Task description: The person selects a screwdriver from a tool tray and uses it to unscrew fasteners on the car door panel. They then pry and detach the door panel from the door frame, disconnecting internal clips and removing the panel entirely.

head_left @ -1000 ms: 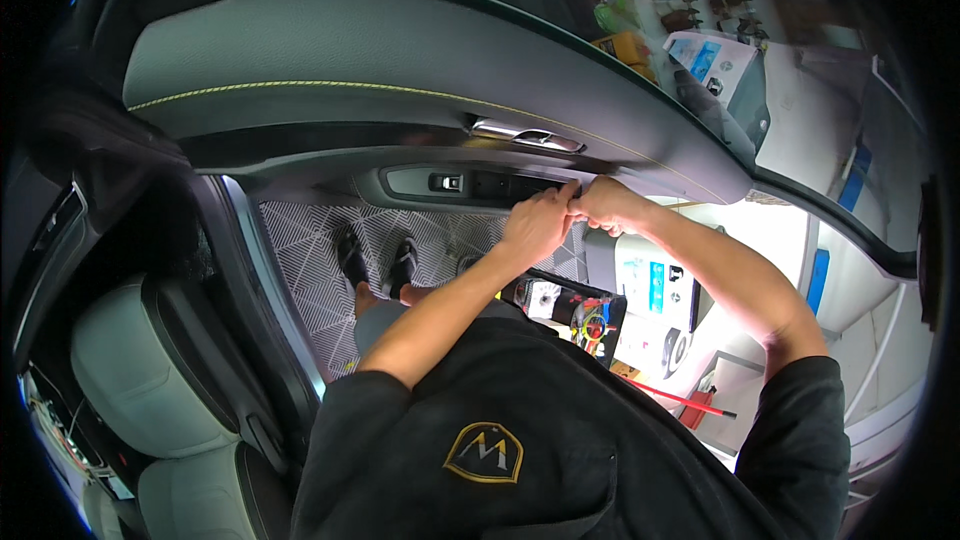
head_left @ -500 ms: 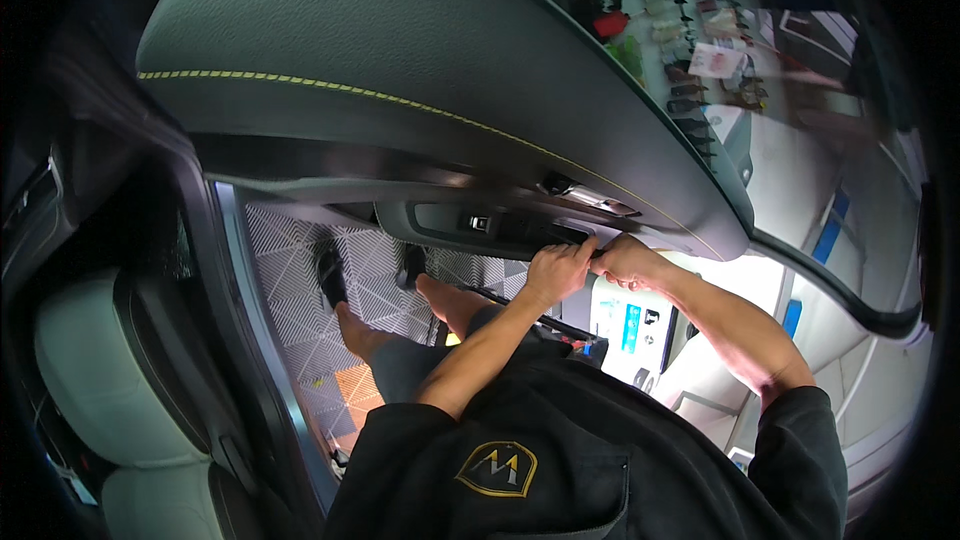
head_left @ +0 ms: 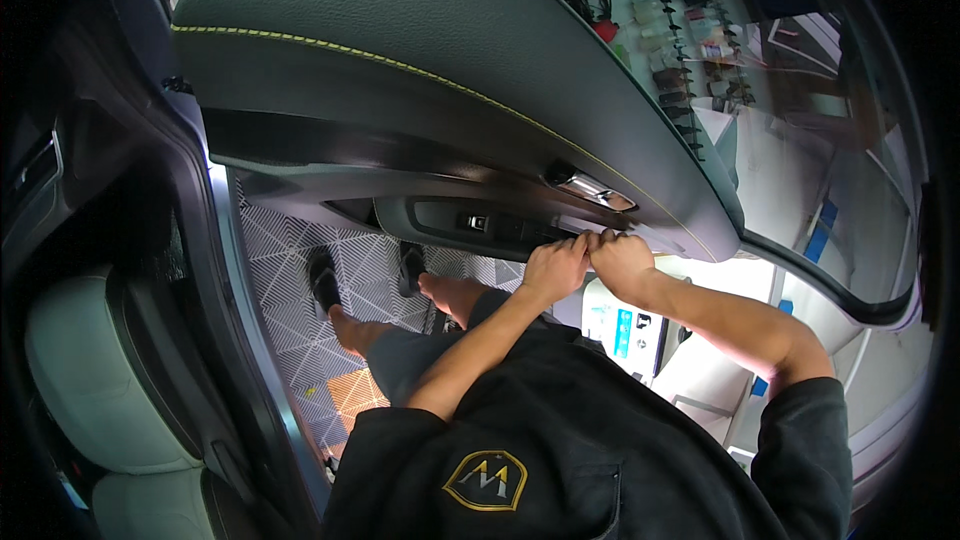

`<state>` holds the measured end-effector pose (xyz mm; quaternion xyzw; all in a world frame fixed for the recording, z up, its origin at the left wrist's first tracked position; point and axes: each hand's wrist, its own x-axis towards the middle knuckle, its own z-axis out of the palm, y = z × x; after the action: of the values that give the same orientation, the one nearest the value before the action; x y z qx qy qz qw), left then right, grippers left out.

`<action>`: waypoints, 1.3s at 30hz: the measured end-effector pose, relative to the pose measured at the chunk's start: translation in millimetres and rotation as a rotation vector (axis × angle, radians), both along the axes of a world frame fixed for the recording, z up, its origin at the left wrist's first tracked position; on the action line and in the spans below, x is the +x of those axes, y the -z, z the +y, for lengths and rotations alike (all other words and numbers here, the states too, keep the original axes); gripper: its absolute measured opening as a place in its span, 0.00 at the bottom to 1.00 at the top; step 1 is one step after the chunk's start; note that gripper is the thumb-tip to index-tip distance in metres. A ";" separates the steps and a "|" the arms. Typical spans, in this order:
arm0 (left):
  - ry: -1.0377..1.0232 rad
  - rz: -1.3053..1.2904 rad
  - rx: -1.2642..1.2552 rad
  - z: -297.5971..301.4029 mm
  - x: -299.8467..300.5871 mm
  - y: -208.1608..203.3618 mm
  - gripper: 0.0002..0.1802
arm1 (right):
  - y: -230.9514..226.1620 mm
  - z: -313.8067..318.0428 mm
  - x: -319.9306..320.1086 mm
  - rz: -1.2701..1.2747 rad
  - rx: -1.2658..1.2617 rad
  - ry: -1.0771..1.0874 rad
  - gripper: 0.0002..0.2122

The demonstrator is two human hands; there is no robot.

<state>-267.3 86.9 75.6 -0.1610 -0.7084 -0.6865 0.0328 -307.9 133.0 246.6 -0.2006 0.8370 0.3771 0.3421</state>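
Note:
The open car door crosses in front of me, its dark padded panel marked by yellow stitching. A long black armrest with a small window switch juts from its lower part. My left hand is closed over the armrest's right end, knuckles up. Right beside it, almost touching, my right hand is also closed on that end. The fingertips of both hands are hidden, so any small thing under them cannot be made out. A chrome inner door handle sits just above the hands.
A light seat and the door sill lie to my left. Grey patterned floor tiles surround my feet. Below my right hand stands a white box with blue labels. Several bottles show through the door window.
My hands have come closer together and my right hand has turned knuckles up over the armrest end. The view has shifted slightly, with the door panel tilting a little.

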 end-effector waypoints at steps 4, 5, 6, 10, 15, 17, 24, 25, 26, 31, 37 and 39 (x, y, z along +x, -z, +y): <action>0.052 -0.144 -0.067 -4.6 -2.6 -1.6 0.20 | -22.2 -4.3 14.7 0.224 -0.279 0.333 0.19; 0.064 -0.186 -0.091 -6.1 -6.1 -5.6 0.20 | -30.7 -5.1 18.9 0.310 -0.309 0.473 0.20; 0.065 -0.194 -0.095 -7.7 -9.3 -9.4 0.20 | -39.1 -1.9 21.3 0.344 -0.349 0.632 0.23; 0.113 -0.190 -0.119 -10.8 -7.3 -24.8 0.21 | -28.1 25.5 30.6 0.439 -0.754 1.616 0.15; 0.002 0.040 -0.272 -25.1 5.2 -54.0 0.20 | -4.0 41.2 64.3 0.589 -0.937 0.324 0.23; -0.048 0.078 -0.284 -17.2 3.8 -45.8 0.21 | 4.1 32.4 70.7 0.652 -1.068 0.320 0.22; 0.002 0.062 -0.278 -11.0 -2.5 -40.5 0.23 | -6.3 36.9 55.5 0.636 -0.878 0.899 0.18; -0.033 0.034 -0.246 -9.3 0.1 -45.8 0.22 | -10.6 38.5 49.4 0.570 -0.797 0.972 0.17; -0.058 0.015 -0.196 -3.1 0.0 -52.2 0.22 | 0.7 55.7 53.7 0.625 -0.843 0.866 0.17; -0.002 0.062 -0.238 2.3 5.8 -46.5 0.18 | 11.6 81.2 73.3 0.579 -1.168 0.491 0.25; -0.059 -0.035 -0.265 10.7 15.7 -38.5 0.16 | 16.4 83.1 77.1 0.540 -0.938 0.996 0.22; -0.068 -0.057 -0.217 12.4 15.0 -46.6 0.17 | 22.6 84.3 84.3 0.537 -0.966 0.859 0.21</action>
<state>-252.3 99.3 122.2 -0.1200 -0.7841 -0.6087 0.0183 -223.6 217.2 224.0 0.1186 0.9716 -0.1694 0.1149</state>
